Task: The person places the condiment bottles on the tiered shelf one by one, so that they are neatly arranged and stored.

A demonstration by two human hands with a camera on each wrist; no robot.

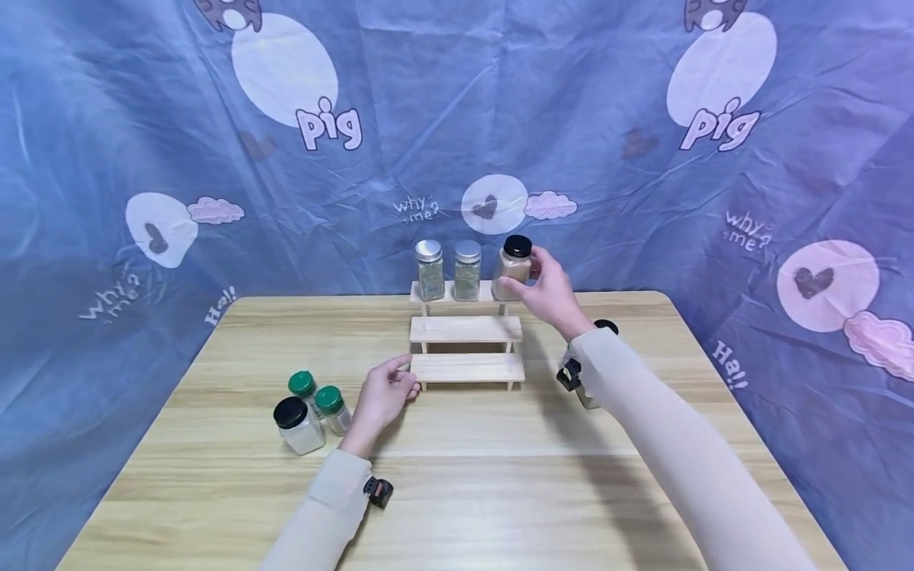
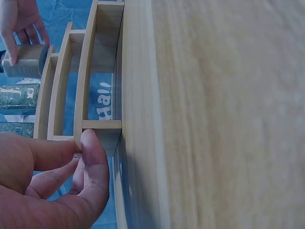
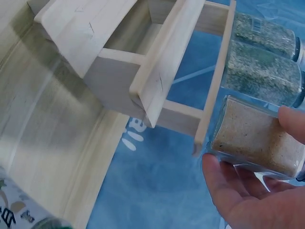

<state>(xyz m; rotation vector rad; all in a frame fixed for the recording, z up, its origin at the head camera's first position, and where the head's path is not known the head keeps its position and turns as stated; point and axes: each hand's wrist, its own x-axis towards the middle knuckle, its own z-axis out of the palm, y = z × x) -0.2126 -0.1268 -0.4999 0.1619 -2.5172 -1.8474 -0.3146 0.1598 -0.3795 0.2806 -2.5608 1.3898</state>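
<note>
Two hands are at work, and your right hand (image 1: 548,292) has the firm grip: fingers and thumb wrap the square glass jar of tan powder with a black lid (image 1: 514,270), which sits at the right end of the top step of the pale wooden three-step rack (image 1: 466,368), apparently being seated upright there. Just left of it on that step stand two silver-lidded glass jars of green herbs (image 1: 448,270), close together, so the row reads left to right. Your left hand (image 1: 384,396) pinches narrowly on the left end of the rack's lowest step, thumb and forefinger on the board's edge, seemingly to steady the rack. Left of the rack, on the light wooden table (image 1: 457,476), wait a black-lidded clear jar (image 1: 297,426) and two small green-capped bottles (image 1: 320,396), bunched near your left wrist. Behind the rack hangs a blue printed cloth (image 1: 143,159).
</note>
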